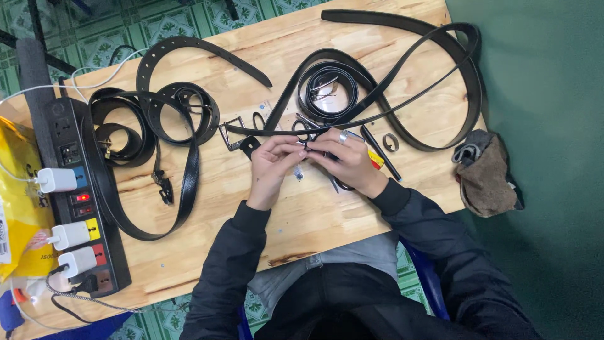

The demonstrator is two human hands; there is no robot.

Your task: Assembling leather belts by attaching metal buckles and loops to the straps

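Both hands meet over the middle of the wooden tabletop (352, 44), fingertips pinched together on a small dark belt part (306, 146) held between them. The left hand (272, 165) grips it from one side, the right hand (347, 160), wearing a ring, from the other; what exactly the part is cannot be told. Just beyond the hands lies a metal buckle (231, 133) and a coiled belt (328, 91). More black belts (160, 126) lie left of the hands, beside a power strip (82, 195). A small loop (391, 142) and a brown cloth (487, 176) lie right of the hands.
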